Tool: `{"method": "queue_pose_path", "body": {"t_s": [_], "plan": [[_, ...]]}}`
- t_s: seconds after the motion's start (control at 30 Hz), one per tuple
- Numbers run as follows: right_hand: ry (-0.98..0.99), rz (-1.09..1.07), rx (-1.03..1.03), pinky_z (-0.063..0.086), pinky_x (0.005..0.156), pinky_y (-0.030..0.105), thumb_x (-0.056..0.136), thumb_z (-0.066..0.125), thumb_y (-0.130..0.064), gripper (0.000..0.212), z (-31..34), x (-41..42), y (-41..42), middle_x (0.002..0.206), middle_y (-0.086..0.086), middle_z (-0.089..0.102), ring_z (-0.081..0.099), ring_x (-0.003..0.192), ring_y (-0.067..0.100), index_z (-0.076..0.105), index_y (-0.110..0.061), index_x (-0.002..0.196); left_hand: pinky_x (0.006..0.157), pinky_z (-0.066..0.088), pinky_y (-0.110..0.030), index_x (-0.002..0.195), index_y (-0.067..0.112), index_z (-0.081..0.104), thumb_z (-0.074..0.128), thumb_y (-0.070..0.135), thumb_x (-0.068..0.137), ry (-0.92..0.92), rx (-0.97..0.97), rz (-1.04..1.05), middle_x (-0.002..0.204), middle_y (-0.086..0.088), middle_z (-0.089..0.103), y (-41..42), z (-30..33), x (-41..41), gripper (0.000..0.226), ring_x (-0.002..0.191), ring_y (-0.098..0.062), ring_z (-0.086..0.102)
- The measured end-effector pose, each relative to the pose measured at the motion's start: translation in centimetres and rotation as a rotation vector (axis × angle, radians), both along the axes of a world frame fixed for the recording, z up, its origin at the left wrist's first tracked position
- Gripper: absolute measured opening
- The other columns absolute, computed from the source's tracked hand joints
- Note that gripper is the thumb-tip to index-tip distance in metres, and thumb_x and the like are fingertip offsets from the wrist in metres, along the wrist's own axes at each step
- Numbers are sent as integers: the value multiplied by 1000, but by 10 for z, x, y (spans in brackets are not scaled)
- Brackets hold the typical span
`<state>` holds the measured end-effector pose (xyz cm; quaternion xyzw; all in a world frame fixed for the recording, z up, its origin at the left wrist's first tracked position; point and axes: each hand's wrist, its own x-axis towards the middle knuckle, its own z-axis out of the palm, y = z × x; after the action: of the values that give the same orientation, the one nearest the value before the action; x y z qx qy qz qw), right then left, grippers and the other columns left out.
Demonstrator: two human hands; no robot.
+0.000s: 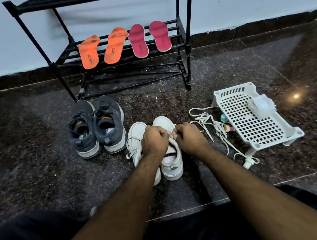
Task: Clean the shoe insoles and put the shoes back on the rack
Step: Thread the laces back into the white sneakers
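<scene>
Both hands are working directly over the right white shoe [172, 164], which is sitting on the floor right under them. The left hand [154, 141] and right hand [188, 138] are curled, knuckles nearly touching, and seem to be pinching something pale at the shoe's tongue, probably a lace; exactly what is too small to tell. The other white shoe [136, 140] is lying just beside the left hand. Further left, the grey pair [96, 125] is standing untouched. Loose white laces [212, 125] are trailing off to the right, toward a white plastic basket [253, 120]. Well beyond the hands, the orange insoles [103, 48] and the pink insoles [149, 38] are resting on the black rack [187, 36]. Judging by this, the insoles are out, but reinserting them, relacing and racking all four shoes is still waiting.
</scene>
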<state>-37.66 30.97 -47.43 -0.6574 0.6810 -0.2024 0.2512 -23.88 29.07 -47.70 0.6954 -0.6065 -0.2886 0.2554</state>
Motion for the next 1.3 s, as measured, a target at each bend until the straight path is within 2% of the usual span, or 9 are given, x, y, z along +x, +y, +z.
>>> {"method": "queue_pose_path", "body": {"t_s": [0.2, 0.37, 0.6, 0.77, 0.9, 1.0, 1.13, 1.2, 1.3], "plan": [[-157, -20, -82, 48, 78, 34, 97, 52, -21, 4, 19, -1, 8, 91, 1, 68, 62, 86, 22, 55, -18, 97, 88, 52, -51, 84, 29, 54, 52, 45, 89, 361, 85, -34, 71, 6, 71, 10, 5, -12, 17, 78, -27, 69], [-358, -82, -102, 52, 84, 38, 99, 50, -32, 10, 28, -1, 11, 90, -7, 67, 63, 85, 15, 56, -24, 97, 60, 48, -30, 100, 14, 62, 59, 20, 100, 734, 68, 44, 71, -6, 63, 17, 35, -9, 7, 61, -18, 54], [-490, -244, -175, 37, 58, 26, 98, 51, -48, 39, 57, -2, 16, 59, -13, 50, 44, 56, 6, 53, -19, 72, 49, 42, -26, 93, 12, 64, 59, 23, 101, 953, -60, 214, 61, 4, 50, 17, 65, 0, 13, 52, -9, 44], [-468, -172, -121, 44, 64, 23, 93, 63, -33, 15, 56, 2, 18, 69, -11, 67, 53, 58, 2, 66, -20, 85, 54, 37, -27, 86, 20, 64, 66, 28, 96, 688, -174, 227, 65, 7, 51, 18, 63, 12, 13, 55, -10, 43], [-472, 20, 74, 44, 55, 24, 99, 55, -33, 25, 48, 11, 28, 71, 0, 73, 57, 52, 7, 65, -18, 82, 55, 36, -27, 86, 19, 65, 64, 42, 95, 345, -107, 144, 69, 7, 59, 33, 55, 24, 25, 63, -15, 54], [-307, 59, 12, 47, 57, 20, 98, 56, -33, 25, 39, 12, 32, 71, -4, 72, 61, 60, 2, 65, -18, 80, 57, 43, -22, 90, 24, 71, 71, 48, 87, 179, -50, -172, 77, 3, 67, 39, 46, 37, 25, 69, -11, 61], [-345, -43, -41, 45, 60, 27, 94, 53, -50, 39, 9, 0, 33, 65, -11, 65, 55, 59, 2, 64, -16, 80, 68, 41, -24, 98, 21, 76, 79, 48, 79, -187, -99, -522, 87, 2, 60, 18, 43, 61, 34, 80, -10, 59], [-400, -81, -44, 38, 55, 29, 93, 52, -52, 46, -6, -9, 35, 58, -10, 52, 44, 54, 4, 56, -13, 70, 59, 37, -18, 84, 12, 75, 71, 33, 91, -37, -129, -468, 71, 6, 60, 16, 44, 63, 22, 64, -3, 57], [-479, -75, -39, 46, 66, 27, 96, 58, -36, 22, -15, -18, 38, 71, -9, 64, 54, 65, 5, 65, -20, 83, 50, 32, -27, 82, 15, 65, 50, 18, 102, 731, 65, -25, 57, 7, 52, 13, 43, 70, 26, 48, -9, 42]]}}
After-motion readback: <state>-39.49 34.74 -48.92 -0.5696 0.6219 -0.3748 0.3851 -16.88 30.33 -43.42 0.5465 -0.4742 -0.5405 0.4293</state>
